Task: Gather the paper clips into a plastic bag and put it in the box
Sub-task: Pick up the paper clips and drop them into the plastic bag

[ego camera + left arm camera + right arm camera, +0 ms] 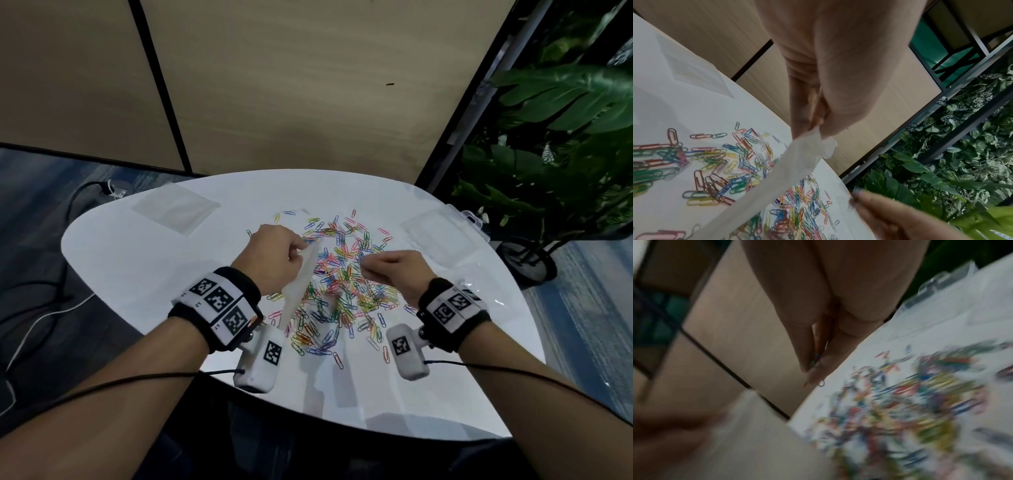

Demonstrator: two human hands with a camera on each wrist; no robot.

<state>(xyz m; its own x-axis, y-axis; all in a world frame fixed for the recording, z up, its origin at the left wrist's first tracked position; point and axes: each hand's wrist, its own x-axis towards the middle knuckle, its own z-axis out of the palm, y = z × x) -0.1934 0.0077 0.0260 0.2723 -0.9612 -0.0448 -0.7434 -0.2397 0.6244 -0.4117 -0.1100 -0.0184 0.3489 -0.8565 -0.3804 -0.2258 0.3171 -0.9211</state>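
Several coloured paper clips (346,274) lie spread over the middle of the white table (144,274). My left hand (274,253) pinches the top edge of a clear plastic bag (298,284) and holds it up above the pile's left side; the bag (789,164) hangs down from the fingertips (813,125). My right hand (383,267) hovers over the pile's right side and pinches a few paper clips (816,361) between its fingertips. The clear plastic box (445,236) sits at the table's right rear.
More flat clear bags (174,212) lie at the table's rear left. A wooden partition stands behind the table, green plants (565,154) to the right. Cables run across the floor at left. Another clear plastic sheet (479,284) lies near the right edge.
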